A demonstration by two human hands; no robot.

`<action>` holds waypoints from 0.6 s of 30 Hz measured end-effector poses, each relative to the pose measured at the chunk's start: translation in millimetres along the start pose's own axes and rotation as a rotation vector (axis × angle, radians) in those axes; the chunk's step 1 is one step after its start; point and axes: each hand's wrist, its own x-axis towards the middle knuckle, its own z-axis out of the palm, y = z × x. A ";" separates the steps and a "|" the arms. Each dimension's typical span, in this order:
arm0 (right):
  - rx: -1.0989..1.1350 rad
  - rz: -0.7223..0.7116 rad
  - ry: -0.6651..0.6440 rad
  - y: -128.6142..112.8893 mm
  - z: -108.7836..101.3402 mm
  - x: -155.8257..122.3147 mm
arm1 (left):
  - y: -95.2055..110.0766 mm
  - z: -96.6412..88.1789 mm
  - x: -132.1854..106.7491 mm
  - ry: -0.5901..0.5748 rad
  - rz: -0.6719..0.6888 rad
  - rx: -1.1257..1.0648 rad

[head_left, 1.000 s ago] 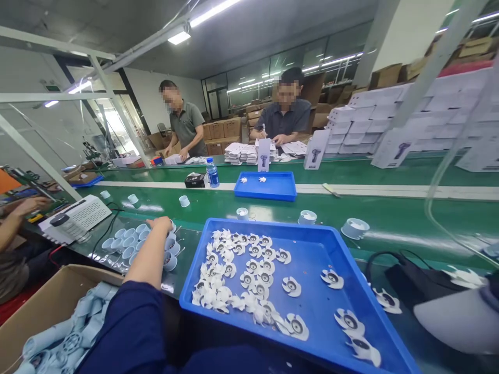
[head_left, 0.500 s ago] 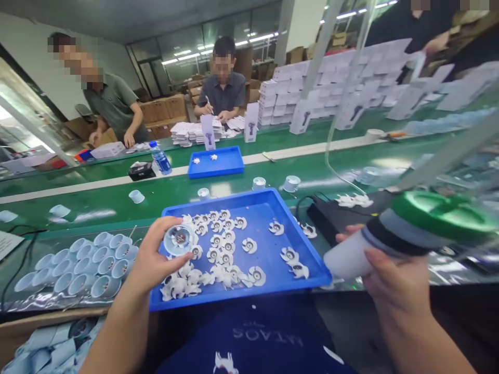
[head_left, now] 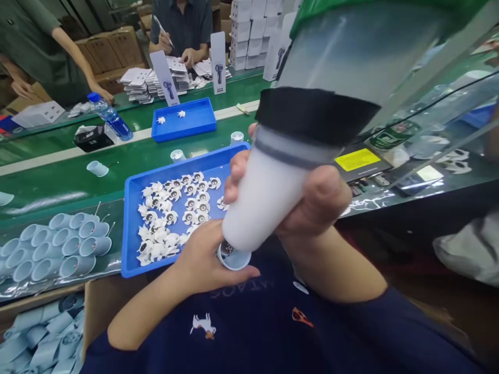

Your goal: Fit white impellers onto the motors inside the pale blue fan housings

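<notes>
Head view, one moment. My right grip (head_left: 312,200) is closed around a white tube (head_left: 265,200), fingers wrapped over its near side, the tube tilted with its lower end toward my chest. Its upper part fills the top right of the frame: a black band, then a see-through section, with a green top cut off by the frame edge. My left grip (head_left: 200,257) is curled around a small cup (head_left: 234,258) low in the center, just above my navy shirt (head_left: 206,343).

The tube's lower end meets the cup's rim. From here I cannot tell whether it sits inside the cup or only against it. A small dark-and-white part (head_left: 226,249) shows in the cup, too partly hidden to identify.

Behind my hands is a blue tray (head_left: 130,223) heaped with white impellers (head_left: 171,210); my hands and the tube hide its right end. Pale cups (head_left: 58,244) stand in rows on the green worktop (head_left: 117,156), left of the tray. A cardboard box (head_left: 88,311) is at lower left. Farther off, at upper left, a co-worker's hand (head_left: 99,93) rests near a water bottle (head_left: 111,122), and another co-worker (head_left: 179,26) sits at top center holding a pen.
</notes>
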 end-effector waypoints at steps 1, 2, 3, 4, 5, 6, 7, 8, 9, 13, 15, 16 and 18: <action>-0.011 -0.015 0.003 1.8 0.4 -2.0 | 1.3 -0.1 -0.4 0.005 -0.018 -0.014; -0.021 -0.024 0.009 2.4 0.1 -4.1 | 2.2 0.0 -1.1 0.007 -0.035 -0.023; -0.029 -0.030 0.017 2.1 -0.6 -6.1 | 2.5 0.4 -1.9 0.005 -0.050 -0.030; -0.039 -0.034 0.027 1.0 -1.5 -7.9 | 2.5 1.1 -2.6 -0.001 -0.063 -0.037; -0.051 -0.034 0.036 -0.4 -2.3 -9.4 | 2.2 2.1 -3.0 -0.008 -0.073 -0.042; -0.068 -0.029 0.044 -1.9 -2.9 -10.8 | 1.6 3.2 -3.2 -0.015 -0.078 -0.047; -0.086 -0.019 0.049 -3.4 -3.3 -12.1 | 0.8 4.4 -3.0 -0.020 -0.080 -0.050; -0.103 -0.002 0.049 -4.6 -3.5 -13.2 | -0.1 5.6 -2.6 -0.023 -0.079 -0.053; -0.118 0.015 0.050 -5.6 -3.5 -14.3 | -1.0 6.7 -2.0 -0.025 -0.078 -0.057; -0.140 0.012 0.057 -5.0 -2.2 -15.8 | -1.7 8.8 0.5 -0.013 -0.074 -0.080; -0.130 -0.024 0.077 -2.9 -3.1 -13.6 | 1.0 7.9 1.7 -0.017 -0.088 -0.103; -0.126 -0.026 0.078 -2.1 -4.9 -11.9 | 2.8 7.0 2.3 -0.039 -0.114 -0.122; -0.130 0.008 0.086 -2.5 -12.5 -8.3 | 4.9 3.9 3.1 -0.151 -0.216 -0.170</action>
